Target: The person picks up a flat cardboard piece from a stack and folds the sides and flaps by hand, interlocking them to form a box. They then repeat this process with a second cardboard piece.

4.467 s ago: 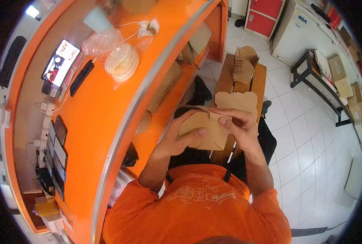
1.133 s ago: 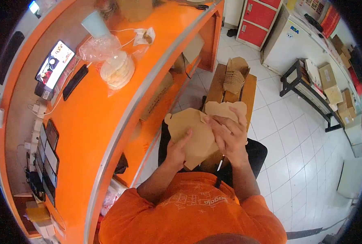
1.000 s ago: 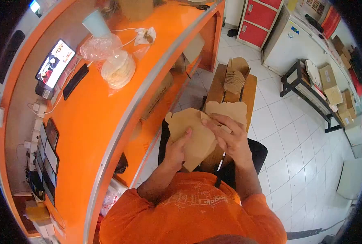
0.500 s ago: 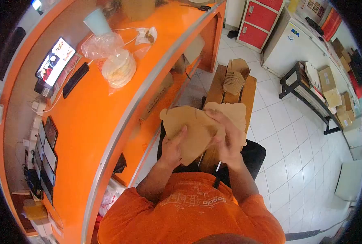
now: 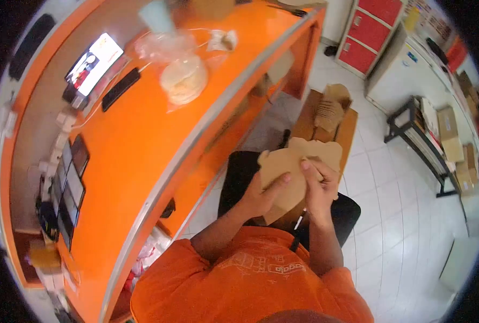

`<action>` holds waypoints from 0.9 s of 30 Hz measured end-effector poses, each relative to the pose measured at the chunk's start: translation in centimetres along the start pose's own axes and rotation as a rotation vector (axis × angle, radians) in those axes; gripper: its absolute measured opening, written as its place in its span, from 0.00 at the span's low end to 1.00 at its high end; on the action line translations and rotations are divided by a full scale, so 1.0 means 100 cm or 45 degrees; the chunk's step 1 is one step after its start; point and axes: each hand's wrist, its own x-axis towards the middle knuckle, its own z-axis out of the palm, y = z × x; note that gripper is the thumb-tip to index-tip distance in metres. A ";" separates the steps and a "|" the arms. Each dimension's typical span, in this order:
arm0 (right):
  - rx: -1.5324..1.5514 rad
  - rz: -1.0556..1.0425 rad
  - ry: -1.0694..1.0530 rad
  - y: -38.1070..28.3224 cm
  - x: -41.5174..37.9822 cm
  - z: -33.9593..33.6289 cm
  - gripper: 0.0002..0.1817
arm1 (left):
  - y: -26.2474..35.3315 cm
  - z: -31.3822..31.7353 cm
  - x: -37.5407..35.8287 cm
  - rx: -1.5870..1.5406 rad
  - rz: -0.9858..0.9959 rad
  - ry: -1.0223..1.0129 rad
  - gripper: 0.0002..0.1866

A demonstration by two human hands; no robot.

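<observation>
A brown cardboard takeaway box blank [image 5: 282, 177] is held tilted in front of my shirt. My left hand [image 5: 262, 196] grips its left side, with the thumb lying across the face and the other fingers hidden behind. At its right edge, my right hand [image 5: 319, 185] is closed, thumb and fingers pinching the board. More flat cardboard [image 5: 327, 151] with scalloped edges lies beyond my right hand on a wooden bench [image 5: 350, 126]. Farther along the bench is a nested stack of brown cardboard boxes [image 5: 330, 110].
An orange counter [image 5: 126, 145] with a metal edge runs along my left. On it are a bagged stack of pale round flatbreads [image 5: 184, 81], a lit screen [image 5: 95, 62] and several tablets [image 5: 73, 185]. Right stand a black-framed rack [image 5: 420, 145] and red lockers [image 5: 366, 40].
The view has shifted, so the surroundings appear farther right. My right hand has drawn its fingers into a pinch at the blank's edge, and the blank has turned slightly in my hands.
</observation>
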 end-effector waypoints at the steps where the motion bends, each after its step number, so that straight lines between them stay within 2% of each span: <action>1: 0.030 0.034 0.004 0.002 0.000 0.001 0.13 | -0.003 -0.002 0.000 0.015 -0.022 -0.021 0.20; 3: -0.111 -0.119 -0.007 -0.003 0.002 0.004 0.13 | -0.001 -0.003 -0.001 -0.067 -0.160 -0.038 0.18; 5: -0.250 -0.326 0.111 -0.001 0.004 0.011 0.12 | -0.007 -0.005 -0.003 0.021 -0.008 -0.026 0.18; 6: -0.134 -0.380 0.141 0.003 0.004 0.015 0.10 | -0.011 -0.005 -0.005 0.063 0.064 -0.029 0.18; 8: 0.086 -0.493 0.209 0.009 0.004 0.017 0.05 | -0.021 0.005 -0.009 0.006 0.159 0.123 0.18; 9: 0.011 -0.437 0.218 0.003 0.004 0.016 0.07 | -0.024 0.007 -0.012 -0.026 0.204 0.201 0.18; 12: 0.086 -0.349 0.030 0.006 0.008 0.005 0.07 | -0.017 0.005 -0.013 -0.044 0.072 0.144 0.18; 15: 0.127 -0.336 -0.099 0.000 0.011 -0.001 0.05 | -0.014 0.009 -0.010 -0.088 0.141 0.203 0.18; 18: -0.115 -0.430 0.113 -0.014 0.003 0.016 0.01 | -0.018 0.010 -0.010 -0.178 0.200 0.294 0.18; 21: -0.040 -0.433 -0.012 -0.009 -0.002 0.007 0.03 | -0.022 0.011 -0.011 -0.162 0.189 0.282 0.18; 24: -0.071 -0.410 0.109 -0.016 -0.005 0.014 0.05 | -0.022 0.011 -0.012 -0.128 0.230 0.248 0.20; 27: -0.044 -0.407 0.049 -0.007 -0.001 0.003 0.04 | -0.023 0.006 -0.009 -0.021 0.232 0.143 0.20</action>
